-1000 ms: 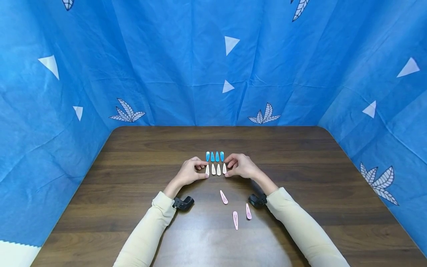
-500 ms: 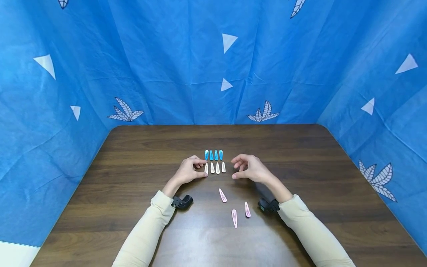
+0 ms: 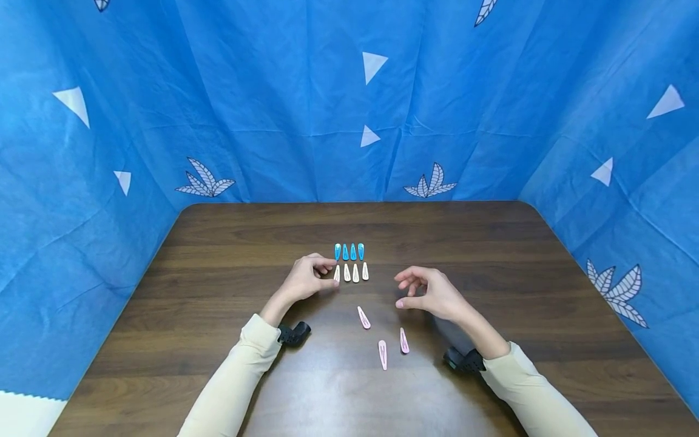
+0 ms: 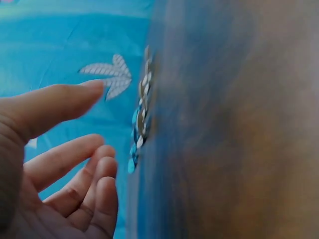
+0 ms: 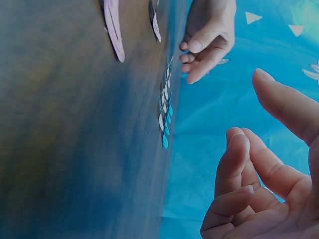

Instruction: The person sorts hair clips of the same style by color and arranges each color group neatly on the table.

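Note:
Several blue hair clips (image 3: 353, 252) lie side by side in a row on the table. Just below them is a row of several cream hair clips (image 3: 356, 273). My left hand (image 3: 306, 277) is at the left end of the cream row, thumb and index finger spread apart; the left wrist view shows nothing between them. To the right of both rows my right hand (image 3: 431, 294) hovers over the table, holding nothing, with a wide gap between thumb and fingers. Nearer the front lie three pink hair clips, one upper left (image 3: 363, 317), one right (image 3: 404, 340), one lowest (image 3: 383, 355).
The dark wooden table (image 3: 229, 243) has rounded far corners. A blue curtain (image 3: 273, 109) with white triangles and leaf prints surrounds its back and sides. Each wrist wears a black camera, one on the left (image 3: 295, 334) and one on the right (image 3: 463, 359).
My right hand has left the right end of the cream row and moved right and toward the front. The left hand has drawn back slightly from the leftmost cream clip. The clips stay in place.

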Demonstrator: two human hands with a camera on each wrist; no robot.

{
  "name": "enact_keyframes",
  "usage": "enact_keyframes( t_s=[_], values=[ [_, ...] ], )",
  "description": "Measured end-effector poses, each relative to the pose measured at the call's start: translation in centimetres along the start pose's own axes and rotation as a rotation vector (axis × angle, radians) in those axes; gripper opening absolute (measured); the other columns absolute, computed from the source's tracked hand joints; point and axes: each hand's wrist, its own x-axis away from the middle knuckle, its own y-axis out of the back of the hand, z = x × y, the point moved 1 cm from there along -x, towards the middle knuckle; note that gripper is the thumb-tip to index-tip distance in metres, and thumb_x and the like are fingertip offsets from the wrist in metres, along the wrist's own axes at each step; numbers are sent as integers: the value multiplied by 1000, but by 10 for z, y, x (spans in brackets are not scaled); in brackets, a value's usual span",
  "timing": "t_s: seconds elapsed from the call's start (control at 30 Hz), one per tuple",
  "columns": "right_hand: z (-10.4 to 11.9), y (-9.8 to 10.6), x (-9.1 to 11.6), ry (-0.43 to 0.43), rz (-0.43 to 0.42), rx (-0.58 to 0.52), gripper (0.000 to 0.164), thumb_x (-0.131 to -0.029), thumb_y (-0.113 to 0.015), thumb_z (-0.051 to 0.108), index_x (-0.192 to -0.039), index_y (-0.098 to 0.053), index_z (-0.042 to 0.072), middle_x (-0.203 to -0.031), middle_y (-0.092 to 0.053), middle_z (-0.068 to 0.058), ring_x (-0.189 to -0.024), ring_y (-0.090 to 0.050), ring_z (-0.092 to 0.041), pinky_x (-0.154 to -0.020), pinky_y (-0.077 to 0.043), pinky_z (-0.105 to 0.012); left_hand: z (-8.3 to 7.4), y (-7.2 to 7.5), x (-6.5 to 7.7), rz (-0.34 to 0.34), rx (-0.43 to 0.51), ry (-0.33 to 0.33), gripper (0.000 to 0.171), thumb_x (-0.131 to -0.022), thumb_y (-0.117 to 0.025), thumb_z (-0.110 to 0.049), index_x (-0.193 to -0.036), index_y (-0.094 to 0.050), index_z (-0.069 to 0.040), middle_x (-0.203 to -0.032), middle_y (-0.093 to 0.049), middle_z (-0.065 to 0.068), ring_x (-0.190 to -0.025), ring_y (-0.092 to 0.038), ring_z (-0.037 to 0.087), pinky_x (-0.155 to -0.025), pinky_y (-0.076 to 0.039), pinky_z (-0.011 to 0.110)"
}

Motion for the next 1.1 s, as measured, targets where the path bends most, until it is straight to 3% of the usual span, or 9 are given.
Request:
enact_keyframes(
  t_s=[0.23, 0.5, 0.73, 0.93, 1.1],
  values=[
    [-6, 2, 27, 27, -16, 4, 46, -75, -85, 18, -113, -67, 2, -95, -67, -15, -72, -56, -9, -61, -45, -26, -30, -8, 22, -20, -24, 27, 42, -72, -84, -10, -110, -71, 3, -97, -67, 12, -86, -63, 21, -72, -53, 27],
    [-14, -4, 47, 30, -33, 2, 47, -72, -86, 17, -113, -67, 3, -93, -68, -12, -73, -58, -15, -62, -45, -29, -52, -32, 47, -76, 23, 47, 40, -69, -85, -12, -105, -73, 0, -98, -68, 10, -82, -62, 18, -69, -52, 26],
    [-21, -13, 50, 22, -3, -9, 48, -71, -87, 20, -112, -67, 4, -93, -67, -8, -73, -58, -13, -63, -46, -25, -53, -54, 58, -117, 82, 42, 43, -65, -88, -15, -103, -73, 0, -98, -64, 9, -81, -62, 19, -69, -52, 25],
    [-25, -20, 52, -11, 16, 12, 50, -68, -90, 24, -109, -68, 7, -93, -66, -4, -73, -57, -8, -63, -46, -22, -44, -63, 62, -109, 57, 61, 49, -61, -90, -18, -103, -72, 0, -94, -61, 6, -78, -58, 16, -69, -48, 20],
    [-27, -24, 53, -12, 15, 43, 48, -66, -90, 27, -106, -69, 8, -91, -66, -3, -73, -56, -8, -63, -45, -20, -42, -67, 63, -119, 52, 36, 48, -60, -91, -18, -100, -72, 0, -93, -60, 5, -76, -57, 16, -69, -46, 19]
  ],
)
